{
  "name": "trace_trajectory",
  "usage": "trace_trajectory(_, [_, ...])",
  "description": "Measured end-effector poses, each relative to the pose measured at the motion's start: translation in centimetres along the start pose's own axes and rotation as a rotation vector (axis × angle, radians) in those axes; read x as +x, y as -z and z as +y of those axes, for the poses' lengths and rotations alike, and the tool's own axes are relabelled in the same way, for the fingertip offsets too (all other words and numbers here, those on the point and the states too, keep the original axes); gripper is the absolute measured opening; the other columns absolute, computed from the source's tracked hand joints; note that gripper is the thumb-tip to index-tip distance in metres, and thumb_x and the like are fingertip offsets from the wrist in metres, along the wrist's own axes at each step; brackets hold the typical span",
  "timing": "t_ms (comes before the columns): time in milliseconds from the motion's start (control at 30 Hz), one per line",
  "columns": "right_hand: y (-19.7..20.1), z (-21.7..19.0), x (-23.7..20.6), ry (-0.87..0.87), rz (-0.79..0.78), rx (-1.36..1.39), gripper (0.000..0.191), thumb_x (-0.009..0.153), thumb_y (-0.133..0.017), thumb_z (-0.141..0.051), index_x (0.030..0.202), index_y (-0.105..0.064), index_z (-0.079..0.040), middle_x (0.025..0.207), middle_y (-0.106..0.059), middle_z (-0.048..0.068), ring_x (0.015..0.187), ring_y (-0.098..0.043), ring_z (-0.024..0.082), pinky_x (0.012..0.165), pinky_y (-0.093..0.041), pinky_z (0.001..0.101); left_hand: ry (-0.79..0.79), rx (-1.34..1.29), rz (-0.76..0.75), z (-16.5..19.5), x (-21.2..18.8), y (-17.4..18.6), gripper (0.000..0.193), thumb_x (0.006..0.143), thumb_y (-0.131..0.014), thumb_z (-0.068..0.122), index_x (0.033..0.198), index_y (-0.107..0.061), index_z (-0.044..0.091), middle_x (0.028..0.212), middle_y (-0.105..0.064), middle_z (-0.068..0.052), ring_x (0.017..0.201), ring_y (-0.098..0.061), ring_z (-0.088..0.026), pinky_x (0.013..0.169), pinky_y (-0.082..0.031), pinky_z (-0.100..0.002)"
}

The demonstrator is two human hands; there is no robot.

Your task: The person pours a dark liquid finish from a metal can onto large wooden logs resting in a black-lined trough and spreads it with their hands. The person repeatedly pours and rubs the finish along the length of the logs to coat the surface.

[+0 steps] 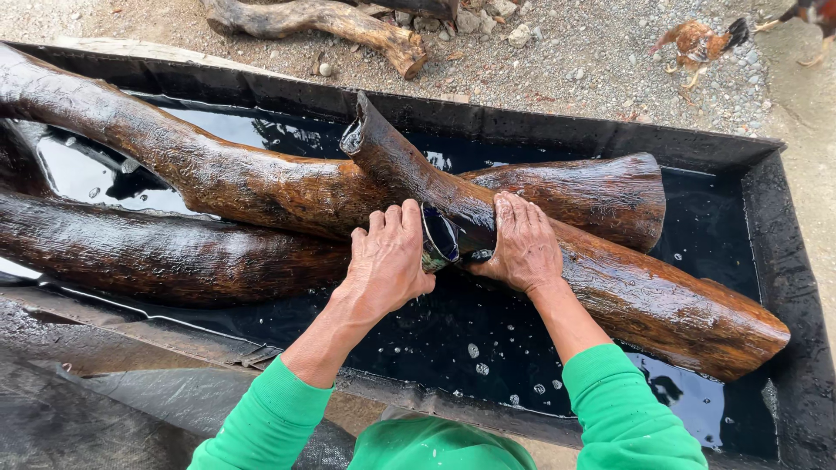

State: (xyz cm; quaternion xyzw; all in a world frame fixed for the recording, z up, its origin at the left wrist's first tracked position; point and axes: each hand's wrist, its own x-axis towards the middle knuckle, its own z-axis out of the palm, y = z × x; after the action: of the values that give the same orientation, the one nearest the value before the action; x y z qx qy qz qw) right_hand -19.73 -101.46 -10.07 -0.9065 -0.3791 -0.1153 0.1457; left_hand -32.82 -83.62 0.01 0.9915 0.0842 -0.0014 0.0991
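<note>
A long black trough (784, 261) holds dark liquid and three wet brown logs. The top log (610, 287) lies slanted across the other two. My left hand (387, 261) grips a small dark cup or can (440, 237), tipped on its side against the top log. My right hand (522, 239) rests palm down on that same log, just right of the cup. Both arms wear green sleeves. The cup's far side is hidden by my fingers.
A dry gnarled log (348, 24) lies on the gravel beyond the trough. A brown chicken (697, 42) stands at the upper right, and part of another bird (814, 13) shows at the corner. Grey sheeting (87, 409) covers the ground at the lower left.
</note>
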Motion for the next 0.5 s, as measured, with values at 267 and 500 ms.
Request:
trace_trajectory(267, [-0.29,0.19,0.06,-0.002,-0.021,0.007,0.121,0.050,-0.090,-0.059,0.142,-0.045,0.006,0.143,-0.051,0.022,0.135,-0.048,0.035,0.116,-0.033,0.0453,-0.012,-0.007,-0.052,-0.14,0.54,0.66,0.098,0.060,-0.093,0.030,0.133,-0.039,-0.007,0.117,-0.057,-0.024,0.112,-0.057,-0.043,0.083,-0.052,-0.060])
trace_trajectory(500, [-0.49,0.24,-0.04,0.014,-0.004,0.007,0.121,0.051,-0.090,-0.058,0.144,-0.044,0.005,0.145,-0.051,0.021,0.136,-0.047,0.033,0.117,-0.033,0.0447,-0.035,0.019,-0.057,-0.05,0.61,0.87,0.098,0.061,-0.094,0.030,0.133,-0.040,-0.007,0.115,-0.058,-0.024,0.111,-0.058,-0.043,0.084,-0.051,-0.061])
